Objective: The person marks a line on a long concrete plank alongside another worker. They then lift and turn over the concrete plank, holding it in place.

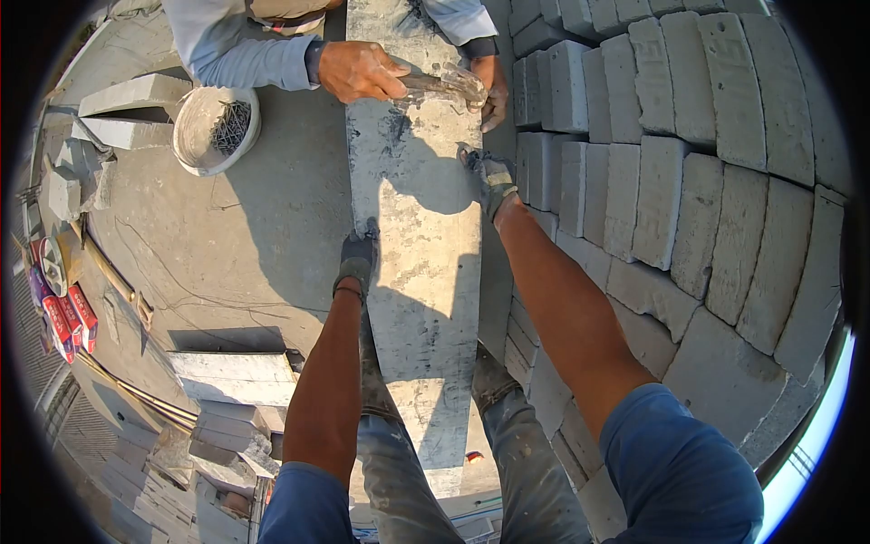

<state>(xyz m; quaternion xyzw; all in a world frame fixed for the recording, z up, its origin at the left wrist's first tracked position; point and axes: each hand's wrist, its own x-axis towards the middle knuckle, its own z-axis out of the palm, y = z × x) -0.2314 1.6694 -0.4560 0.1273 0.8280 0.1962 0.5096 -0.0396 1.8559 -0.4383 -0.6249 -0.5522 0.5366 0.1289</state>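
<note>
A long, pale, stained board (421, 245) runs between my legs towards a co-worker across from me. My left hand (357, 258), in a dark glove, closes around the board's left edge. Farther up, on the opposite edge, my gloved right hand (492, 184) grips the board, its thumb over the top face. One co-worker's hand (362, 72) holds a hammer (444, 84) above the far part of the board. The co-worker's other hand (491, 93) is at the right edge, close to the hammer head.
Grey blocks (662, 199) are stacked as a wall close on my right. A white bucket (188, 136) with nails stands at the upper left. More blocks (136, 109) lie beyond it. Red bags (68, 319), long poles (136, 390) and a pale panel (234, 374) are to the left.
</note>
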